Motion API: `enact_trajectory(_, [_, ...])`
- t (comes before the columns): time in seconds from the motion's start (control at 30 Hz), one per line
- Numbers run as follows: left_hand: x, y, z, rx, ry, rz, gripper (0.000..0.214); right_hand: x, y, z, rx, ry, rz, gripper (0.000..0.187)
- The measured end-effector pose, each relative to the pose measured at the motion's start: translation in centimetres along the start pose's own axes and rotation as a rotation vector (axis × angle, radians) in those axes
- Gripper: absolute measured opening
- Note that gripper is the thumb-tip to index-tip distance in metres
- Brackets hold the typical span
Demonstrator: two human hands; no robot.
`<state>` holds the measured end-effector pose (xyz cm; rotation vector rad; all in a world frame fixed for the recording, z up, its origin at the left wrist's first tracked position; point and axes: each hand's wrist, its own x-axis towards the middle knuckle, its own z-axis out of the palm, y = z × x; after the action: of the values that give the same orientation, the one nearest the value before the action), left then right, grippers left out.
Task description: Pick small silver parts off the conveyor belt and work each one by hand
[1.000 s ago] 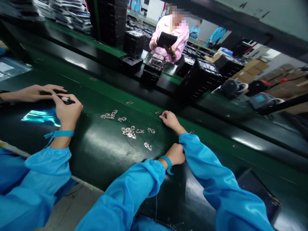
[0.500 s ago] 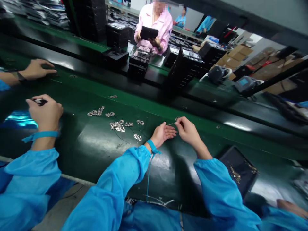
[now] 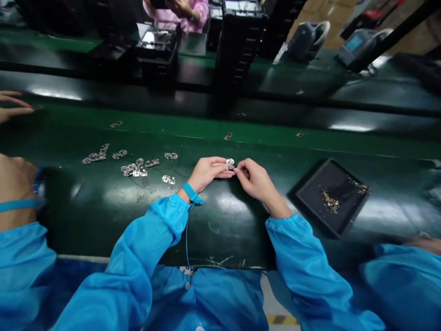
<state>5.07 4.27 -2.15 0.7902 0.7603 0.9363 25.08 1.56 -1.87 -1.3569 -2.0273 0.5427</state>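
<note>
A small silvery circuit board (image 3: 229, 162) is pinched between the thumb and fingers of my left hand (image 3: 207, 172), just above the dark green table. A blue band with a cord circles that wrist. Beside the board, my right hand (image 3: 253, 178) has thumb and forefinger closed together at its lower right edge. Whatever lies between those fingertips is too small to tell. Left of my hands, several similar boards (image 3: 134, 169) lie in a loose cluster, some with thin dark wires. One single board (image 3: 168, 179) is nearest my left wrist.
A black tray (image 3: 310, 202) with small gold-coloured parts (image 3: 330, 201) stands to the right. More boards lie along the green strip (image 3: 193, 131) behind. Co-workers' arms are at both sides. Stacked black trays (image 3: 237, 43) and a person in pink (image 3: 198, 16) are across the table.
The view has swung right and down. My left hand, with its fingers stretched out before, has closed on a circuit board. My right hand stays pinched and close beside it.
</note>
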Motion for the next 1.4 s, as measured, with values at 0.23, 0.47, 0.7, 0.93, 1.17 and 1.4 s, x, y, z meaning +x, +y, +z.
enact_trajectory(0.23, [0.14,-0.38,0.36,0.204,-0.006,-0.002,0.022,-0.02,-0.03,-0.46,-0.013,0.057,-0.099,0.006])
enact_trajectory(0.47, [-0.08,0.10,0.67,0.311,-0.046,-0.013,0.021,-0.36,-0.27,-0.49,-0.031,0.020,-0.126,0.011])
enact_trajectory(0.7, [-0.15,0.10,0.99,0.340,-0.018,-0.018,0.018,-0.45,-0.29,-0.51,-0.066,0.038,-0.112,0.010])
enact_trajectory(0.93, [0.01,-0.37,0.75,0.328,-0.017,-0.017,0.021,-0.38,-0.53,-0.38,-0.047,0.058,-0.099,0.009])
enact_trajectory(1.17, [-0.09,-0.50,0.99,0.321,-0.013,-0.016,0.019,-0.40,-0.57,-0.29,-0.013,0.064,-0.093,0.008])
enact_trajectory(1.4, [-0.04,-0.51,0.99,0.339,-0.023,-0.018,0.018,-0.33,-0.47,-0.25,0.002,0.037,-0.045,0.007])
